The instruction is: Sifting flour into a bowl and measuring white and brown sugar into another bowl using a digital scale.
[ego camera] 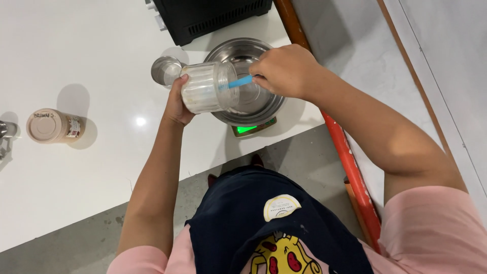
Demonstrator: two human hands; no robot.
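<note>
My left hand point(177, 104) grips a clear ribbed plastic jar point(205, 87), tipped on its side with its mouth over a steel bowl point(264, 106). Some pale powder lies inside the jar. My right hand point(285, 70) holds a blue spoon handle point(236, 82) that reaches into the jar's mouth. The bowl rests on a small scale point(253, 129) with a green lit display, near the front edge of the white counter point(91, 61).
A small round steel lid or cup point(165, 69) lies beside the bowl. A beige-lidded jar point(53, 127) stands at the left. A black appliance point(213, 16) sits at the back. An orange-red bar point(350, 157) runs along the counter's right side above grey floor.
</note>
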